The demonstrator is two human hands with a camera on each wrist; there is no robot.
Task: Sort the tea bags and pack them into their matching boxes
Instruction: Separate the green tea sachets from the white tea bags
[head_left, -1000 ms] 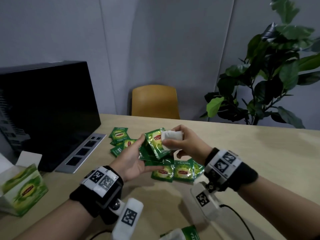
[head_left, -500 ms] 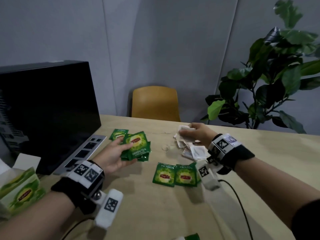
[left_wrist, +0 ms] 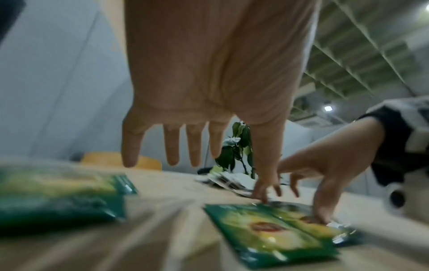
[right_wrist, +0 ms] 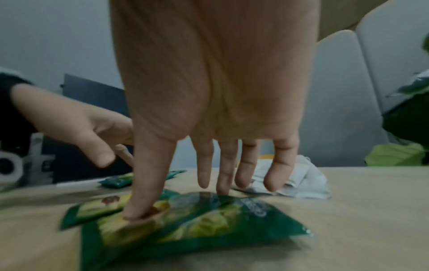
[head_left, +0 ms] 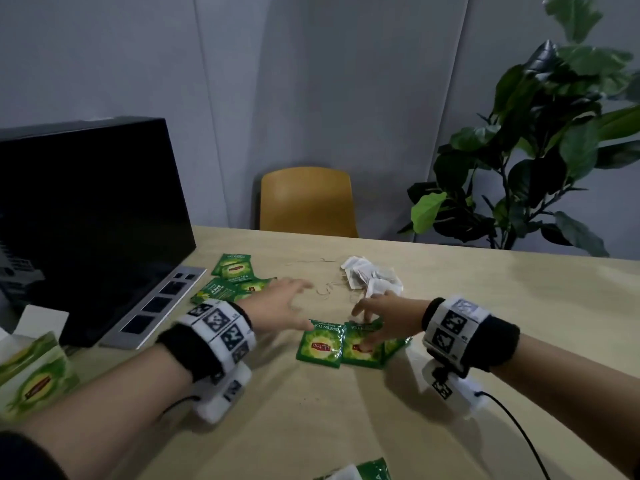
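Two green tea packets [head_left: 320, 345] lie side by side on the table's middle, with a third partly under them. My right hand [head_left: 375, 315] reaches down onto the right packet [right_wrist: 209, 221]; its thumb [right_wrist: 148, 183] presses the packet's face and the other fingers are stretched out to its far edge. My left hand [head_left: 284, 299] hovers open and empty just left of it, fingers spread [left_wrist: 195, 146]. A pile of green packets [head_left: 235, 271] lies at the left by the monitor. Loose white tea bags [head_left: 372, 280] with strings sit behind my right hand.
An open green tea box [head_left: 34, 375] stands at the left table edge. A black monitor [head_left: 86, 220] on its grey base fills the left. Another box corner [head_left: 372, 471] shows at the near edge. A yellow chair [head_left: 306, 202] and a plant [head_left: 536, 150] stand beyond the table.
My left hand has laid its stack of green packets on the left pile and swung right, empty. My right hand left the white bags and came down onto the middle green packets.
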